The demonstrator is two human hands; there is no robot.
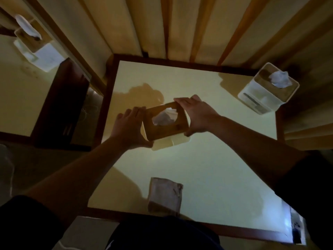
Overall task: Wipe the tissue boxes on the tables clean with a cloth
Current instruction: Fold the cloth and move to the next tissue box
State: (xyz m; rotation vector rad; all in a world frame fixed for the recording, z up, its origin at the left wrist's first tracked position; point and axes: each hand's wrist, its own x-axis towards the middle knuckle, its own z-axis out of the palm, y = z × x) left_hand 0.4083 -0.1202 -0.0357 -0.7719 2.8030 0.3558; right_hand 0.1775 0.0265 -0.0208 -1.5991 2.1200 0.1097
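Note:
A tissue box [164, 131] with a wooden lid and a white tissue poking through its opening stands near the middle of the pale table [207, 168]. My left hand [128, 128] grips its left side, thumb at the near edge. My right hand [195, 116] grips its right side, fingers over the far corner. A folded grey cloth [164, 194] lies flat near the table's front edge, apart from both hands. A second white tissue box [266, 89] stands at the table's far right corner. A third tissue box [36, 44] sits on the neighbouring table at the far left.
A slatted wooden wall [171, 26] rises behind the table. A dark wooden chair [63, 105] stands in the gap between the two tables. The table has a dark wooden rim [108, 98]. My dark-clothed body fills the bottom of the view.

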